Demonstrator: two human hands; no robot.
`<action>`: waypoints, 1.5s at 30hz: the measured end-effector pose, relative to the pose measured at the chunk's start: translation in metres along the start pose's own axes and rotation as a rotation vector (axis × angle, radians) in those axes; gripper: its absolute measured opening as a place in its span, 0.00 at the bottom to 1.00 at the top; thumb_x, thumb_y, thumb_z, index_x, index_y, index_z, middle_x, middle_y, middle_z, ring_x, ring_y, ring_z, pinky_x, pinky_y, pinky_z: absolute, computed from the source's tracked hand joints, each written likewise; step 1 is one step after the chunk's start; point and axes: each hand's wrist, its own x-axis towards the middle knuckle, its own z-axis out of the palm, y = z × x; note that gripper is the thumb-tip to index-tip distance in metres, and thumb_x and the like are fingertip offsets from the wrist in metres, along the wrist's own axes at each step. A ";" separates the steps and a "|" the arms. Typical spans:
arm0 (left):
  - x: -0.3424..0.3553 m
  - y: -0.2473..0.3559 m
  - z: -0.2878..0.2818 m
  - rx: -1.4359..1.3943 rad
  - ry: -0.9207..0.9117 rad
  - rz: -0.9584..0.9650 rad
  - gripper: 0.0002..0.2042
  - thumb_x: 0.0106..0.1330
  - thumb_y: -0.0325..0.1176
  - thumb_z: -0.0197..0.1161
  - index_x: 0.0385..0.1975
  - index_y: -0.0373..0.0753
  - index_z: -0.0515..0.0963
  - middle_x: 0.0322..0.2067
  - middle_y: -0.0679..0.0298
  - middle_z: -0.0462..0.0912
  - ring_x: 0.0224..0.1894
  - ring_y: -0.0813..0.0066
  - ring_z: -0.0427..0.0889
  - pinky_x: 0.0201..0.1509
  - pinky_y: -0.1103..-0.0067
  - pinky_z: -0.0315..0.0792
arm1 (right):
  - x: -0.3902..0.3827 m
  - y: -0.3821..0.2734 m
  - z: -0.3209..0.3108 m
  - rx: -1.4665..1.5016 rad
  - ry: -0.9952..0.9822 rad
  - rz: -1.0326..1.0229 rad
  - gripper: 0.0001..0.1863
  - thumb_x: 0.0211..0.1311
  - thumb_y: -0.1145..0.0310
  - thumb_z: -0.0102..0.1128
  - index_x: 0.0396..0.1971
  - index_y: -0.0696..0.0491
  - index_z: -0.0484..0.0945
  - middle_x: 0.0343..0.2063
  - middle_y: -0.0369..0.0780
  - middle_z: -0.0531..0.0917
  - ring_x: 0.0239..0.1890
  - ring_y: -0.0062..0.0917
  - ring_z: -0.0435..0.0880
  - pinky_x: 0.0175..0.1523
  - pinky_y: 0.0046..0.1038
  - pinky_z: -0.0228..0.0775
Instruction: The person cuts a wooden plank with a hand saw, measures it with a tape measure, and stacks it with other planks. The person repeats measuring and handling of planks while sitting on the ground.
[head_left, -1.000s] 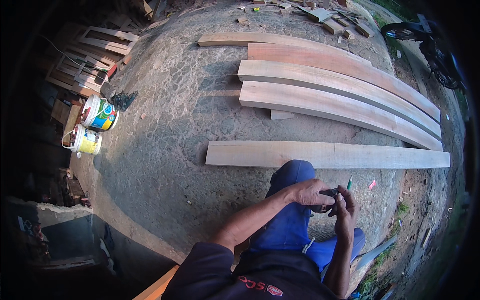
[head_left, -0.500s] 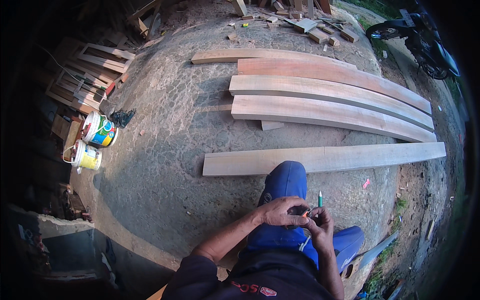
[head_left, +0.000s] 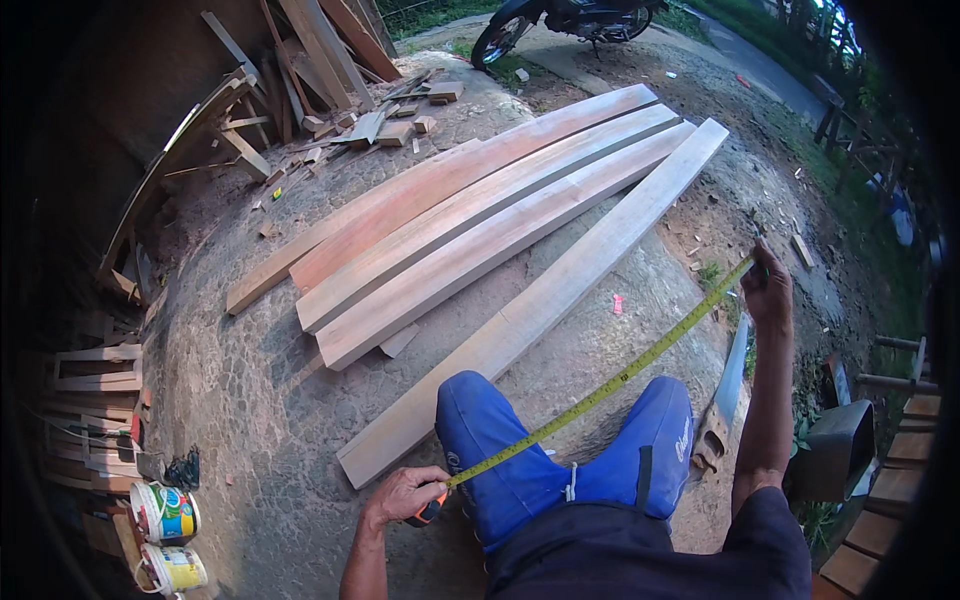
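Observation:
My left hand (head_left: 403, 493) grips the orange and black case of a tape measure (head_left: 430, 513), low in front of my left knee. From it the yellow blade (head_left: 600, 393) runs up to the right, across my lap. My right hand (head_left: 768, 288) pinches the blade's far end, arm stretched out to the right. A thin pointed thing shows above those fingers, too small to make out. Beyond the blade, a long squared timber beam (head_left: 545, 300) slants away from beside my left knee. Several more beams (head_left: 500, 258) lie roughly alongside, farther off.
A handsaw (head_left: 731, 375) lies to the right of my right knee. Two paint buckets (head_left: 164, 513) stand at the lower left, near stacked wooden frames (head_left: 98, 383). Offcuts (head_left: 396, 132) litter the far ground, and a motorcycle (head_left: 575, 20) is parked beyond. A pink scrap (head_left: 617, 304) lies beside the nearest beam.
My hands were together over my lap, a green pencil upright in the right. Now they are wide apart with the tape blade drawn out between them. My view has turned to the right.

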 end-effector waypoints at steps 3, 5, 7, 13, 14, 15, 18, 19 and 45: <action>0.035 0.027 0.027 -0.001 -0.081 0.070 0.11 0.67 0.34 0.58 0.37 0.33 0.85 0.27 0.66 0.85 0.32 0.81 0.82 0.39 0.78 0.76 | -0.013 0.039 -0.006 -0.015 -0.119 0.087 0.09 0.70 0.65 0.66 0.44 0.53 0.82 0.24 0.29 0.79 0.19 0.12 0.74 0.22 0.17 0.72; 0.076 0.054 0.047 0.049 -0.106 0.143 0.12 0.67 0.35 0.58 0.37 0.33 0.85 0.26 0.65 0.85 0.30 0.80 0.81 0.37 0.77 0.75 | -0.061 0.096 0.002 -0.050 -0.098 0.180 0.11 0.70 0.60 0.66 0.39 0.53 0.83 0.20 0.29 0.76 0.19 0.11 0.75 0.22 0.18 0.74; 0.118 0.082 0.070 0.137 -0.086 0.182 0.13 0.66 0.37 0.57 0.35 0.32 0.84 0.25 0.63 0.83 0.29 0.79 0.80 0.35 0.76 0.73 | -0.124 0.157 0.019 -0.158 -0.112 0.357 0.14 0.71 0.55 0.64 0.38 0.52 0.83 0.20 0.30 0.77 0.18 0.14 0.77 0.23 0.20 0.75; 0.161 0.091 0.089 0.127 -0.039 0.134 0.10 0.68 0.33 0.56 0.30 0.34 0.80 0.25 0.70 0.80 0.28 0.83 0.78 0.33 0.81 0.72 | -0.210 0.248 0.044 -0.185 -0.152 0.569 0.19 0.73 0.50 0.59 0.35 0.52 0.83 0.21 0.31 0.74 0.20 0.15 0.74 0.24 0.21 0.70; 0.148 0.078 0.082 0.061 -0.041 0.110 0.12 0.68 0.36 0.56 0.31 0.33 0.81 0.25 0.69 0.80 0.28 0.82 0.77 0.33 0.79 0.72 | -0.193 0.246 0.043 -0.214 -0.143 0.570 0.19 0.73 0.50 0.59 0.34 0.52 0.83 0.21 0.31 0.74 0.20 0.15 0.73 0.24 0.21 0.70; 0.130 0.063 0.071 0.021 -0.053 0.065 0.14 0.67 0.38 0.57 0.32 0.32 0.82 0.24 0.67 0.80 0.28 0.81 0.77 0.33 0.77 0.71 | -0.168 0.242 0.042 -0.194 -0.115 0.546 0.18 0.73 0.50 0.59 0.33 0.51 0.82 0.20 0.31 0.74 0.20 0.16 0.73 0.24 0.22 0.70; 0.053 0.017 0.024 0.094 0.005 -0.060 0.12 0.70 0.36 0.59 0.35 0.33 0.84 0.26 0.68 0.84 0.28 0.84 0.80 0.32 0.81 0.73 | -0.064 0.216 0.041 -0.205 -0.026 0.401 0.18 0.73 0.51 0.58 0.31 0.50 0.82 0.19 0.30 0.73 0.20 0.15 0.72 0.24 0.23 0.69; 0.023 0.005 0.008 0.040 0.016 -0.163 0.12 0.71 0.34 0.58 0.37 0.32 0.83 0.28 0.65 0.85 0.28 0.81 0.82 0.34 0.81 0.75 | -0.023 0.203 0.040 -0.175 0.017 0.361 0.17 0.73 0.53 0.58 0.30 0.50 0.81 0.18 0.30 0.71 0.18 0.16 0.69 0.21 0.23 0.63; 0.256 0.099 0.181 -0.130 -0.068 0.045 0.10 0.75 0.38 0.54 0.40 0.38 0.76 0.30 0.66 0.80 0.29 0.82 0.77 0.33 0.80 0.74 | -0.153 0.259 -0.010 0.210 0.111 0.502 0.16 0.77 0.60 0.51 0.53 0.56 0.74 0.33 0.37 0.77 0.29 0.26 0.83 0.35 0.32 0.80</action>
